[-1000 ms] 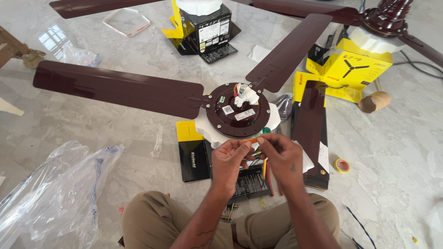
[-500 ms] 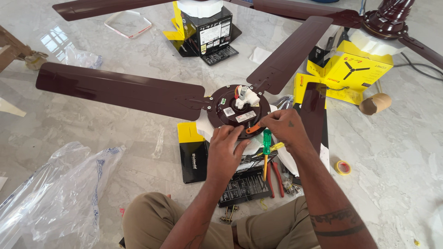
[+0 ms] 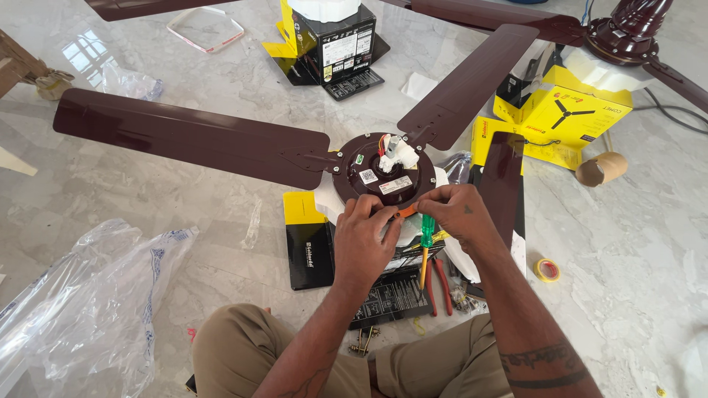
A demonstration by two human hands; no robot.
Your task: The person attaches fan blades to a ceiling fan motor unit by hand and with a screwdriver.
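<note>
A brown ceiling fan motor (image 3: 383, 177) lies on the marble floor with two long brown blades (image 3: 192, 136) fixed to it. Both my hands rest at its near rim. My left hand (image 3: 369, 239) has its fingers curled on the rim and pinches a small orange part (image 3: 408, 211). My right hand (image 3: 457, 217) touches the same part from the right and holds a screwdriver (image 3: 425, 236) with a green handle, its shaft pointing down toward my lap. A third, loose blade (image 3: 501, 184) lies to the right of the motor.
Red-handled pliers (image 3: 442, 284) and small hardware lie by my knees. A clear plastic bag (image 3: 88, 302) is at the left. Yellow fan boxes (image 3: 560, 118), a black box (image 3: 332, 44), a second fan (image 3: 627, 29), a tape roll (image 3: 546, 270) and a cardboard tube (image 3: 601, 168) surround the spot.
Both hands have moved away from my lap up to the motor's near rim. The screwdriver came along in my right hand.
</note>
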